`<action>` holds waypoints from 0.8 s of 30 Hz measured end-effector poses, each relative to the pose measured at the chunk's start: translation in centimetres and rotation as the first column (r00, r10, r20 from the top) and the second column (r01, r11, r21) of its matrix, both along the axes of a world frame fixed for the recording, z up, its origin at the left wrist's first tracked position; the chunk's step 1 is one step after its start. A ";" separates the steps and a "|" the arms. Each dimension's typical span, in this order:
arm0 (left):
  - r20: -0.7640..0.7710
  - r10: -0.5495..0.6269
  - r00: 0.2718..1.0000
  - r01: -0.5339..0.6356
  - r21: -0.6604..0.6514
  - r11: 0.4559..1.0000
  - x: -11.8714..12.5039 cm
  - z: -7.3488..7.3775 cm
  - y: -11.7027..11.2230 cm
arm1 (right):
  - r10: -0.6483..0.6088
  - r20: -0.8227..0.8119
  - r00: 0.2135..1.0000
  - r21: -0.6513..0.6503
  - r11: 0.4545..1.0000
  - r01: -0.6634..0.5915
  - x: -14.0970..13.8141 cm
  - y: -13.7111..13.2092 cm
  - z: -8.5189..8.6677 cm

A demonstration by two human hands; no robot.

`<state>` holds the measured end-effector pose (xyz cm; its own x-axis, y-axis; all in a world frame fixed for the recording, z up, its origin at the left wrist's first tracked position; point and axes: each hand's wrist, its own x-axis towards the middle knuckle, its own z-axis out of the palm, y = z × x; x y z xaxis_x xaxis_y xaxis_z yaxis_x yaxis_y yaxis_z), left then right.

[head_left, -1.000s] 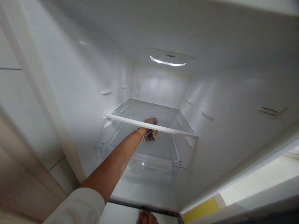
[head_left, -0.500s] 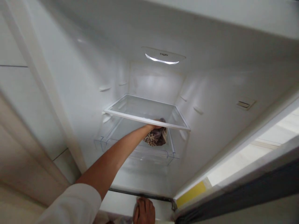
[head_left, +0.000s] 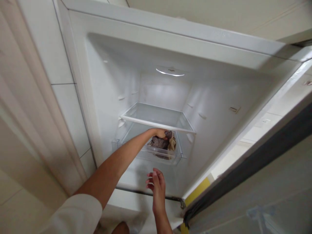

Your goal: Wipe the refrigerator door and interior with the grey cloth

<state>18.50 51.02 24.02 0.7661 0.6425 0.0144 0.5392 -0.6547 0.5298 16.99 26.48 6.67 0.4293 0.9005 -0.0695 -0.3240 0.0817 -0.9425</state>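
Note:
My left hand (head_left: 161, 133) is inside a refrigerator, closed on a bunched dark patterned cloth (head_left: 159, 143) with a beige part on its right. Part of the cloth shows through the front of a clear plastic drawer (head_left: 143, 152). Just above the hand is a glass shelf (head_left: 158, 114) with a white front edge. My right hand (head_left: 157, 183) is raised in front of the drawer, below it in the view. Its fingers are loosely bent and apart, and it holds nothing.
White refrigerator walls (head_left: 214, 91) with small shelf supports surround both arms. A lamp (head_left: 170, 71) glows at the top. The open door with its dark seal (head_left: 243, 165) stands on the right; a tiled wall (head_left: 70, 107) is on the left.
The camera view has drawn back from the refrigerator. My right hand has lifted off its lower front edge and opened. The cloth in my left hand has shifted and shows more of its beige part.

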 end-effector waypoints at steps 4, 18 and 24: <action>-0.141 -0.080 0.987 0.079 -0.012 0.997 -2.4 0.5 -0.3 | -0.104 -0.219 0.970 -0.077 0.993 0.089 0.7 2.6 4.8; 0.130 0.420 0.898 -0.414 -0.073 0.907 -15.1 -1.2 1.1 | -0.125 -0.376 0.918 -0.059 0.992 0.111 0.3 3.5 5.4; 0.548 0.658 0.516 -0.450 -0.481 0.753 -15.1 -0.6 2.4 | -0.155 -0.377 0.913 -0.040 0.988 0.151 0.0 3.9 5.0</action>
